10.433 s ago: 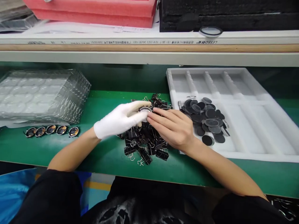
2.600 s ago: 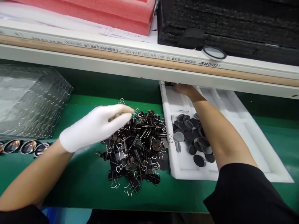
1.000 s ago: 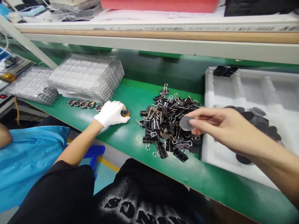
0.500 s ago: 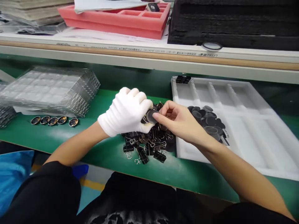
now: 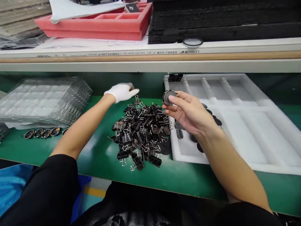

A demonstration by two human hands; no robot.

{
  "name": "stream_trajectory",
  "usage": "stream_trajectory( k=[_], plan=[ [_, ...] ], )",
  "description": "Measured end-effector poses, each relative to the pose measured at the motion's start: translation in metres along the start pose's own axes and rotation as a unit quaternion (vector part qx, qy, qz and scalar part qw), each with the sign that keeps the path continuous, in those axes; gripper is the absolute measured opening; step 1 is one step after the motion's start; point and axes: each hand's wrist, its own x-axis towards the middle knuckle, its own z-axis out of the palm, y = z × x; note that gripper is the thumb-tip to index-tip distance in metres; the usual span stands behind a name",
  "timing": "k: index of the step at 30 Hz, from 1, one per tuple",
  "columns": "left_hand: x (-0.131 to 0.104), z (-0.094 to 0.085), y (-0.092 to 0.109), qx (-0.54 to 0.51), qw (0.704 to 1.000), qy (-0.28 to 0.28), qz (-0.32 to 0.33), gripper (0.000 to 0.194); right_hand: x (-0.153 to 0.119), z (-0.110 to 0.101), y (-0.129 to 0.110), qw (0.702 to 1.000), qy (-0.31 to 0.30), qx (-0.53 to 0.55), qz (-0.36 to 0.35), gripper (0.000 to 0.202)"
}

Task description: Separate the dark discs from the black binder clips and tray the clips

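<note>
In a white glove, my left hand [image 5: 123, 92] is over the back left of a heap of black binder clips [image 5: 141, 128]; its fingers point away, partly hidden, and what they hold, if anything, does not show. My bare right hand [image 5: 190, 111] pinches a round dark disc with a shiny rim [image 5: 169, 97] between thumb and fingers, above the left edge of the white foam tray [image 5: 256, 108]. Several dark discs [image 5: 179, 134] lie in the tray under and beside my right hand. A row of round shiny-rimmed pieces [image 5: 46, 133] lies on the green table at left.
Stacked clear plastic trays [image 5: 47, 100] stand at the left. A few binder clips [image 5: 175, 77] sit on the foam tray's back left corner. Above the table runs a shelf [image 5: 105, 67] with a pink foam tray [image 5: 94, 29], black foam [image 5: 223, 22] and a round lens-like piece [image 5: 192, 42].
My hands have moved apart: the left went back and left off the disc, while the right lifted the disc up and to the right. The view has shifted slightly.
</note>
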Motion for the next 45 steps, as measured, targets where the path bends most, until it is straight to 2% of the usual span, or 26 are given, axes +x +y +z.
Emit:
stream_trajectory(
  k=[3, 5, 6, 8, 11, 13, 14, 15, 17, 18, 21, 22, 25, 29, 32, 36, 40, 45],
  plan=[
    [0.024, 0.017, -0.001, -0.007, 0.996, -0.052, 0.076, 0.056, -0.001, -0.003, -0.002, 1.0, -0.021, 0.011, 0.013, 0.053],
    [0.024, 0.018, 0.004, -0.017, 0.992, -0.037, 0.12, 0.049, -0.001, -0.005, 0.0, 0.999, -0.037, 0.018, 0.017, 0.054],
    [0.019, 0.015, 0.008, -0.033, 0.991, -0.002, 0.131, 0.047, -0.001, -0.006, 0.001, 0.999, -0.039, 0.02, 0.019, 0.052],
    [-0.002, 0.005, 0.022, -0.091, 0.98, 0.116, 0.134, 0.045, 0.0, -0.006, 0.005, 0.999, -0.037, 0.016, 0.017, 0.047],
    [-0.05, -0.009, 0.055, -0.196, 0.925, 0.312, 0.089, 0.04, -0.001, 0.001, 0.012, 0.999, -0.04, -0.003, -0.005, 0.04],
    [-0.083, -0.015, 0.078, -0.249, 0.889, 0.378, 0.075, 0.042, -0.005, 0.01, 0.016, 0.998, -0.049, -0.009, -0.032, 0.04],
    [-0.097, -0.016, 0.086, -0.279, 0.881, 0.374, 0.078, 0.044, -0.008, 0.015, 0.018, 0.998, -0.048, -0.008, -0.047, 0.04],
    [-0.108, -0.018, 0.092, -0.308, 0.882, 0.346, 0.087, 0.046, -0.011, 0.02, 0.02, 0.997, -0.041, -0.007, -0.061, 0.041],
    [-0.124, -0.021, 0.095, -0.347, 0.889, 0.277, 0.112, 0.047, -0.019, 0.027, 0.021, 0.996, -0.02, -0.023, -0.089, 0.039],
    [-0.129, -0.023, 0.092, -0.352, 0.891, 0.261, 0.121, 0.044, -0.023, 0.029, 0.02, 0.994, -0.012, -0.04, -0.101, 0.037],
    [-0.135, -0.03, 0.077, -0.322, 0.904, 0.245, 0.14, 0.027, -0.031, 0.03, 0.016, 0.986, -0.026, -0.1, -0.127, 0.03],
    [-0.136, -0.032, 0.072, -0.307, 0.913, 0.224, 0.15, 0.026, -0.032, 0.029, 0.015, 0.984, -0.038, -0.114, -0.132, 0.027],
    [-0.137, -0.036, 0.064, -0.273, 0.933, 0.137, 0.19, 0.032, -0.032, 0.03, 0.012, 0.98, -0.065, -0.128, -0.137, 0.02],
    [-0.138, -0.035, 0.066, -0.254, 0.932, 0.122, 0.227, 0.038, -0.03, 0.032, 0.014, 0.981, -0.07, -0.12, -0.136, 0.017],
    [-0.136, -0.031, 0.068, -0.294, 0.93, 0.115, 0.189, 0.029, -0.03, 0.033, 0.016, 0.98, -0.04, -0.132, -0.144, 0.022],
    [-0.131, -0.028, 0.066, -0.375, 0.916, 0.054, 0.13, 0.024, -0.034, 0.03, 0.011, 0.977, -0.007, -0.149, -0.154, 0.02],
    [-0.129, -0.03, 0.063, -0.402, 0.907, 0.066, 0.107, 0.028, -0.029, 0.016, 0.003, 0.979, 0.036, -0.138, -0.146, 0.017],
    [-0.131, -0.03, 0.067, -0.379, 0.92, 0.023, 0.099, 0.028, -0.018, 0.004, -0.001, 0.986, -0.012, -0.136, -0.099, 0.028]
  ],
)
